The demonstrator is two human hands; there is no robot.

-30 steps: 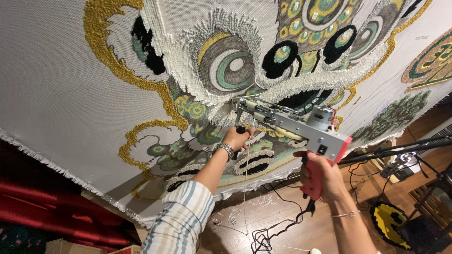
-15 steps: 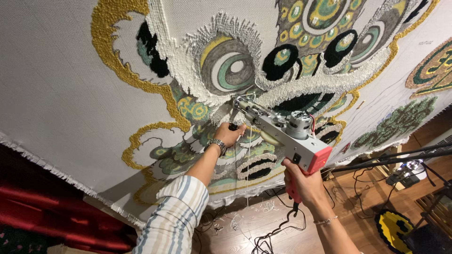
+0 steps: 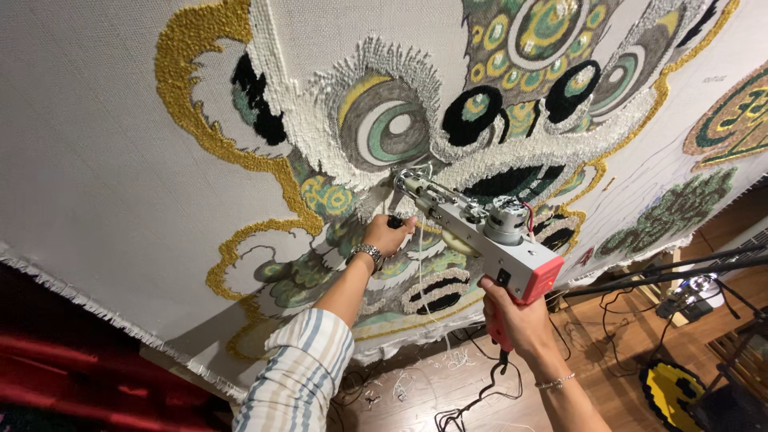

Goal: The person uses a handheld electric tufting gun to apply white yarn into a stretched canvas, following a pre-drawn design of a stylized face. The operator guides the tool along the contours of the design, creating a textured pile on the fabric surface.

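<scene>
Pressing into the stretched cloth (image 3: pixel 104 160), the tufting gun (image 3: pixel 480 236) sits between both hands: right hand (image 3: pixel 516 320) clenched around its red grip, left hand (image 3: pixel 386 234) wrapped on the black front handle. Black cord (image 3: pixel 472 400) dangles below the right hand, over the wooden floor (image 3: pixel 608 368).

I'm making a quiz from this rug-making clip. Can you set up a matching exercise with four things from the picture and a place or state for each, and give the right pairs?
Things:
1. tufting gun
2. left hand
3. right hand
4. wristwatch

Places or states:
A. wrapped around the pink rear grip, low in the picture
B. worn on the arm with the striped sleeve
C. closed on the black front handle, close to the cloth
D. its tip set against the stretched cloth, below the green and white tufted eye

Pairs: 1-D, 2-C, 3-A, 4-B
</scene>
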